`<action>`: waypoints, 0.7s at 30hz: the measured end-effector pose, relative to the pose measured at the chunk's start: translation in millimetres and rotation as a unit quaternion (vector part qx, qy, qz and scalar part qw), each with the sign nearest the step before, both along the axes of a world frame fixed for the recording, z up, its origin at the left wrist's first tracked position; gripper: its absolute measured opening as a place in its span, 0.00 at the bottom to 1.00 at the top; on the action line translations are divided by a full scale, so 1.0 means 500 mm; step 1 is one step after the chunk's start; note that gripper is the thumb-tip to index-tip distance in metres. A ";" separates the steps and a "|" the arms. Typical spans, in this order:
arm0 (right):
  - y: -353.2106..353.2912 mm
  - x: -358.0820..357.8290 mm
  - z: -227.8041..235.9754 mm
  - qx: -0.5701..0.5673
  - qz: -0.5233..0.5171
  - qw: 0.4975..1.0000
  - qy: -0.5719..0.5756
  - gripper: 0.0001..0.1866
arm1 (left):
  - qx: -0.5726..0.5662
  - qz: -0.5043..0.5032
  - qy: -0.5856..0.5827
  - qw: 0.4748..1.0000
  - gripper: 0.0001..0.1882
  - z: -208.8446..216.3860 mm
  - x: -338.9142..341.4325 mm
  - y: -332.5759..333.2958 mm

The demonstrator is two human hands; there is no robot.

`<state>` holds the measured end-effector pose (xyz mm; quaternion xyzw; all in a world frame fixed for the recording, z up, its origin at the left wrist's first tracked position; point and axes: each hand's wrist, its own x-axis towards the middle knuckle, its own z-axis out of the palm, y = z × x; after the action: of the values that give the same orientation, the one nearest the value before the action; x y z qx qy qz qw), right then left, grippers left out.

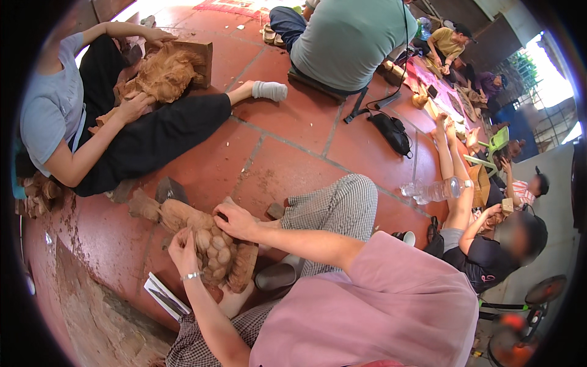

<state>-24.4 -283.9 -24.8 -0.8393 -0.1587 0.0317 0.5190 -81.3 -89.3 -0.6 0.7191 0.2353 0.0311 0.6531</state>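
Observation:
A carved brown wooden figure (211,248) with a cluster of rounded lumps lies slantwise in front of me, between my legs. My left hand (183,249), with a bracelet on its wrist, is closed in a pinch at the carving's left side. What those fingers hold, if anything, is too small to make out. From the other side my right hand (237,221) grips the top of the carving, fingers bent over it. A dark spot shows by its fingertips. Beyond the carving's narrow end stands a dark block (171,190).
A white-edged box or booklet (166,296) lies left of my knee, by a stone slab (101,312). At far left a person works on another carving (168,73). A black bag (391,133), plastic bottles (437,190) and more seated people are beyond, on red floor tiles.

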 end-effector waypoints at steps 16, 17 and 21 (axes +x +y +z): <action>0.010 0.000 0.006 0.000 -0.017 1.000 -0.025 0.10 | 0.001 -0.018 -0.028 0.999 0.10 -0.015 0.030 0.004; 0.007 -0.003 0.011 0.004 -0.016 1.000 -0.014 0.10 | 0.021 -0.028 -0.027 0.999 0.10 -0.004 0.023 0.004; -0.005 -0.004 0.023 -0.017 0.004 1.000 0.015 0.12 | -0.024 -0.022 -0.037 0.999 0.11 -0.011 -0.029 0.020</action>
<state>-26.5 -286.3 -13.6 -0.8470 -0.1540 0.0489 0.5065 -95.7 -79.3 -6.1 0.7065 0.1954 0.0379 0.6791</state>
